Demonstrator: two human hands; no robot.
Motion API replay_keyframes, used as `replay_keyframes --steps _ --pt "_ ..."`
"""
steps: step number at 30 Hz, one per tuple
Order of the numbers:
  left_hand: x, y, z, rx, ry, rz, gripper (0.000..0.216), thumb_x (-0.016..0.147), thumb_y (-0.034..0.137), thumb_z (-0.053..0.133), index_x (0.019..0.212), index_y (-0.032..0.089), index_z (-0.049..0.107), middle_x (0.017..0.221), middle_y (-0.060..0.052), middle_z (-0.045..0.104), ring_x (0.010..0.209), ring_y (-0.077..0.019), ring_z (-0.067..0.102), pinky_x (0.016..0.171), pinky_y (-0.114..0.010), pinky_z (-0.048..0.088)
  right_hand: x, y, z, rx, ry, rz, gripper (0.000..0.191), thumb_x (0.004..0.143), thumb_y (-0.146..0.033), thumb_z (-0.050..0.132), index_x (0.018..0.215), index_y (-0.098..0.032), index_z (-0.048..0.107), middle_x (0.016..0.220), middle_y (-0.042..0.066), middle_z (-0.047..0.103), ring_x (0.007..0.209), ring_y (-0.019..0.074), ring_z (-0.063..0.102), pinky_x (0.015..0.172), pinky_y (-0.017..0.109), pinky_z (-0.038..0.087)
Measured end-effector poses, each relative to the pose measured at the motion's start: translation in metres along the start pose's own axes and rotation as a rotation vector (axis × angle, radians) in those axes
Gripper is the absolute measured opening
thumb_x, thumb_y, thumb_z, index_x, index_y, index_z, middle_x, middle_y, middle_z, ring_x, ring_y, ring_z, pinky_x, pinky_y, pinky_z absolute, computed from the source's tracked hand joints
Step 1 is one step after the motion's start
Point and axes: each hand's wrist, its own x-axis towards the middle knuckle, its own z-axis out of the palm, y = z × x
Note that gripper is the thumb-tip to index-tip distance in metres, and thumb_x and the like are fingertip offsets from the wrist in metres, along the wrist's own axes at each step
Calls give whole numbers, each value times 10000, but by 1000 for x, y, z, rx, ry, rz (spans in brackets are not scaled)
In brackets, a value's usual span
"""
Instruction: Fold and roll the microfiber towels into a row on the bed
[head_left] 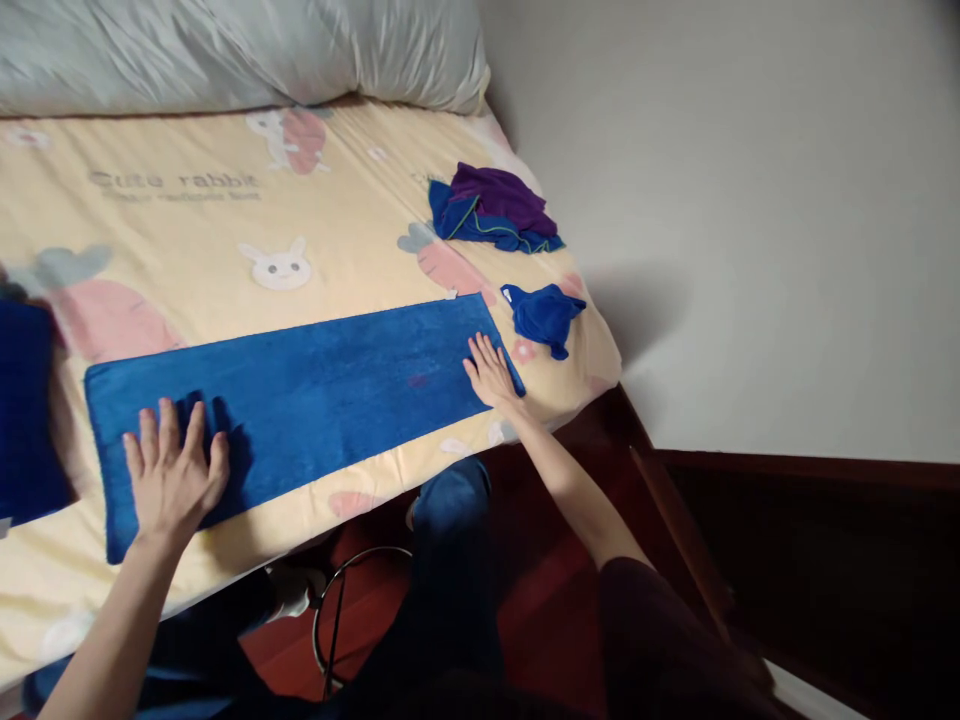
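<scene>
A long blue towel (322,390) lies spread flat along the front of the bed. Over its left end is my left hand (172,470), fingers spread and nothing in them; whether the palm presses the cloth I cannot tell. My right hand (491,375) rests flat on the towel's right end, fingers stretched out. A small crumpled blue cloth (545,316) sits just beyond the right end. Behind it is a heap of purple and blue cloth (499,205) with a green edge. Another dark blue cloth (30,410) is cut off at the left edge of the view.
The bed has a yellow rabbit-print sheet (202,250), with a grey pillow (240,50) at the back. A plain wall (735,220) stands to the right. Below the bed's front edge are my legs (454,560), a round metal ring frame (319,610) and a dark red floor (547,580).
</scene>
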Motion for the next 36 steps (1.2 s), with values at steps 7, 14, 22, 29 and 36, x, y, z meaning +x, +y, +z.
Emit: replay_keyframes --steps 7,14,22,29,36 --pt "17 -28 20 60 20 -55 657 1003 496 294 1619 268 330 1726 -65 169 1596 -313 140 1274 -558 155 -12 51 17 -18 -20 156 639 1086 -444 227 1651 -146 237 1728 79 180 1608 202 133 1312 453 96" --pt "-10 -46 -12 -30 40 -88 693 970 524 325 1623 497 95 1721 126 -23 1603 -284 61 1287 -542 76 -11 44 12 -56 65 179 640 1086 -401 206 1646 -92 231 1715 125 215 1612 228 111 1308 500 52" --pt "-91 -62 -10 3 61 -149 725 973 461 348 1643 427 75 1727 51 96 1590 -270 166 1287 -551 141 -20 40 17 -42 -66 136 649 1078 -404 240 1652 -104 209 1720 98 203 1607 181 124 1312 429 58" --pt "-135 -61 -32 95 1 -179 717 986 365 334 1625 51 245 1686 -213 236 1589 -340 156 1277 -569 171 -62 18 -27 127 11 281 663 968 -304 496 1559 -22 393 1673 214 286 1591 304 195 1285 555 119" --pt "-258 -29 -22 146 -107 -115 677 971 321 342 1583 31 350 1678 -216 252 1572 -337 230 1270 -542 218 -156 -126 2 1467 155 638 333 858 -331 699 1128 -137 697 1086 145 780 875 214 761 853 364 604"
